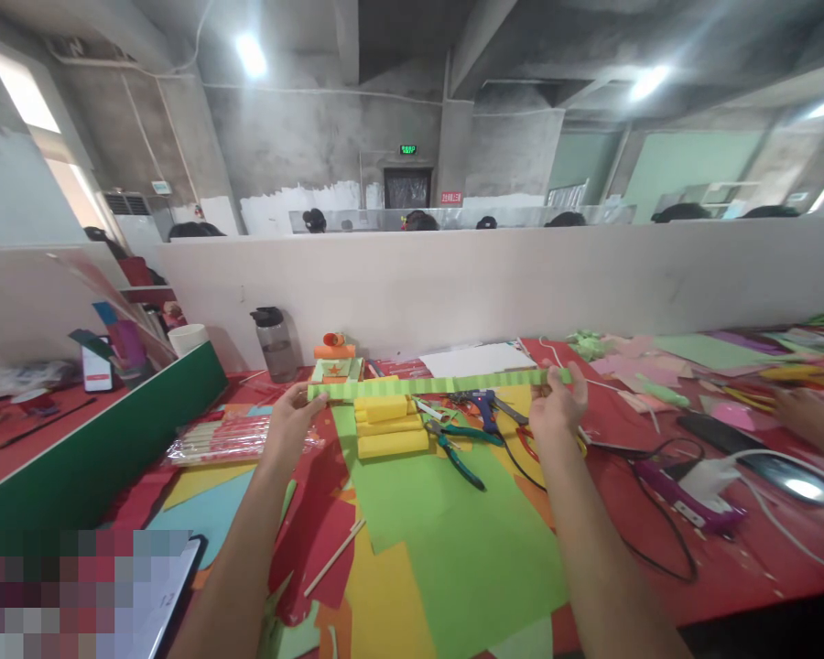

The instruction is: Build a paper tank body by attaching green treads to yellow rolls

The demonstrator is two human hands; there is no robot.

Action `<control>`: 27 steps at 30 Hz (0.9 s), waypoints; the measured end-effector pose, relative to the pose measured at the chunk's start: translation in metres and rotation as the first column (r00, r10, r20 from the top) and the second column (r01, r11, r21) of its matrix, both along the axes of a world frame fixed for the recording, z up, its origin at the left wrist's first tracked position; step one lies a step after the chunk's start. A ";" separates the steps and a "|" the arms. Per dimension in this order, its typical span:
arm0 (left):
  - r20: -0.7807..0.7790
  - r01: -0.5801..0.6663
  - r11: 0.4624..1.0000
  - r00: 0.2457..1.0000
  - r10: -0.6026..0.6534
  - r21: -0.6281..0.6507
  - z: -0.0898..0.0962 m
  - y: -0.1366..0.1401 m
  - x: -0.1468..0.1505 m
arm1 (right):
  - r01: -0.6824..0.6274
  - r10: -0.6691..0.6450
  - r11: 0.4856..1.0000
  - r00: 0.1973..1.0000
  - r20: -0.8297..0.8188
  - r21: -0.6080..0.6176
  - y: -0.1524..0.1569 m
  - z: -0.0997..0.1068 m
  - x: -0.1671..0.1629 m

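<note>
A long, narrow strip of pleated green paper (426,386) is stretched level above the table between both hands. My left hand (294,416) pinches its left end, thumb on the near side. At the right end, my right hand (558,403) grips the strip between thumb and fingers. Just beyond and below the strip lie yellow paper rolls (393,444), green-handled pliers (457,448) and a blue hot glue gun (484,409). A large green paper sheet (467,540) spreads under these, over yellow and red sheets.
Packaged sticks (220,439) lie at left beside a green divider (110,439). A water bottle (275,346) and small orange paper model (335,361) stand near the white partition (453,284). At right are a purple power strip (693,499), cables, and another person's hand (814,421).
</note>
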State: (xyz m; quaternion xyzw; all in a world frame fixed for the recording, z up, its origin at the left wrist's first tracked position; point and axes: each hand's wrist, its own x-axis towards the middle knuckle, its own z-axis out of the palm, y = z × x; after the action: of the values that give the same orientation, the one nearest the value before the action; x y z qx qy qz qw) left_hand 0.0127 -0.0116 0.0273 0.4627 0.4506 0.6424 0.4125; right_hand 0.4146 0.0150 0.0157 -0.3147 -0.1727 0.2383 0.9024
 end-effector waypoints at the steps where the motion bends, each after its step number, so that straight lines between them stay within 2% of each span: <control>1: 0.101 -0.011 1.000 0.995 0.010 0.008 0.000 0.001 0.000 | 0.003 -0.003 1.000 1.000 -0.005 -0.004 0.000 0.000 0.000; 4: 0.363 -0.068 0.998 0.929 0.065 -0.005 0.000 0.006 -0.003 | 0.017 -0.017 1.000 1.000 -0.001 -0.018 0.000 0.000 -0.002; 7: 0.499 -0.128 0.991 0.858 0.122 -0.022 0.000 0.009 -0.007 | -0.037 0.042 0.996 0.997 0.063 -0.082 -0.002 0.004 -0.006; 9: 0.555 -0.156 0.988 0.821 0.133 -0.006 0.001 0.009 -0.009 | -0.147 0.165 0.978 0.979 0.118 -0.151 -0.007 0.010 -0.011; 11: 0.599 -0.170 0.985 0.791 0.129 0.013 0.003 0.009 -0.011 | -0.319 0.357 0.925 0.914 0.190 -0.204 -0.015 0.016 -0.018; 13: 0.629 -0.177 0.984 0.768 0.121 0.028 0.003 0.008 -0.011 | -0.524 0.582 0.812 0.752 0.308 -0.256 -0.026 0.021 -0.027; 14: 0.635 -0.180 0.983 0.763 0.118 0.034 0.003 0.008 -0.011 | -0.608 0.677 0.735 0.631 0.379 -0.300 -0.033 0.023 -0.031; 16: 0.631 -0.183 0.982 0.768 0.109 0.052 0.002 0.008 -0.012 | -0.733 0.841 0.505 0.298 0.452 -0.456 -0.045 0.026 -0.040; 18: 0.612 -0.187 0.981 0.782 0.115 0.055 0.000 0.008 -0.013 | -0.771 0.903 0.208 -0.086 0.421 -0.602 -0.055 0.027 -0.049; 19: 0.604 -0.185 0.982 0.787 0.125 0.038 -0.001 0.009 -0.014 | -0.763 0.892 0.083 -0.229 0.389 -0.641 -0.058 0.027 -0.052; 20: 0.603 -0.179 0.984 0.786 0.135 0.013 -0.001 0.009 -0.015 | -0.752 0.875 0.000 -0.319 0.365 -0.659 -0.060 0.028 -0.056; 21: 0.608 -0.168 0.986 0.781 0.142 -0.014 -0.002 0.010 -0.017 | -0.745 0.859 -0.057 -0.376 0.348 -0.665 -0.061 0.029 -0.058; 22: 0.616 -0.154 0.987 0.774 0.145 -0.038 -0.002 0.010 -0.018 | -0.742 0.849 -0.085 -0.403 0.341 -0.665 -0.061 0.030 -0.060; 24: 0.637 -0.125 0.990 0.759 0.135 -0.062 0.001 0.010 -0.018 | -0.738 0.841 -0.107 -0.425 0.335 -0.667 -0.060 0.031 -0.063; 27: 0.699 -0.076 0.997 0.713 0.054 0.000 0.007 0.007 -0.017 | -0.732 0.847 -0.110 -0.423 0.322 -0.672 -0.058 0.029 -0.062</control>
State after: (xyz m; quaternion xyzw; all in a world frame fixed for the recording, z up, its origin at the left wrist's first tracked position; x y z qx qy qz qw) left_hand -0.0045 -0.0043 0.0342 0.1759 0.2684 0.7901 0.5223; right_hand 0.3528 -0.0429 0.0446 -0.1997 -0.6710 0.6820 0.2116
